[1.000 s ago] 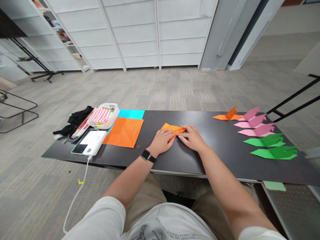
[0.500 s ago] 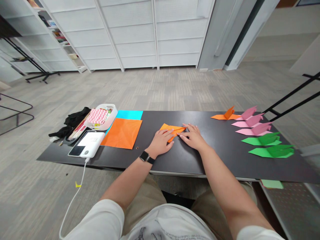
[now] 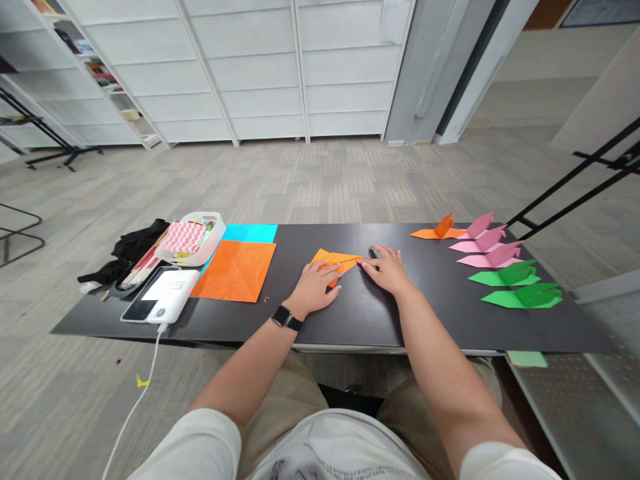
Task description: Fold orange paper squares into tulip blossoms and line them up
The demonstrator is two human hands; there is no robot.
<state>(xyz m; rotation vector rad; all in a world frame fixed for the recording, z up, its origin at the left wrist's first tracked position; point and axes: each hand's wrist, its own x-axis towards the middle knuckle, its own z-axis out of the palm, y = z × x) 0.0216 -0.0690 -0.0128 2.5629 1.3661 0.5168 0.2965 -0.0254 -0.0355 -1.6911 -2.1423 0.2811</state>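
A folded piece of orange origami paper (image 3: 345,258) lies on the dark table between my hands, its narrow point towards the right. My left hand (image 3: 315,288) rests flat over its lower left part, fingers stretched out, hiding some of the folds. At the pointed end, my right hand (image 3: 389,272) lies with fingers spread, its thumb side at or close to the tip. Whether it presses on the paper, I cannot tell. Left of them is an orange paper sheet (image 3: 240,270), partly over a cyan sheet (image 3: 253,233).
Along the table's right side stand folded paper birds: an orange one (image 3: 443,228), pink ones (image 3: 490,259) and green ones (image 3: 525,297). At the left are a white basket (image 3: 217,233), a white power bank with cable (image 3: 175,293), pens and black cloth (image 3: 140,240).
My right hand has slid outward off the paper's body to its tip, and its fingers are spread wider. The left hand stays on the paper. The whole view has shifted slightly.
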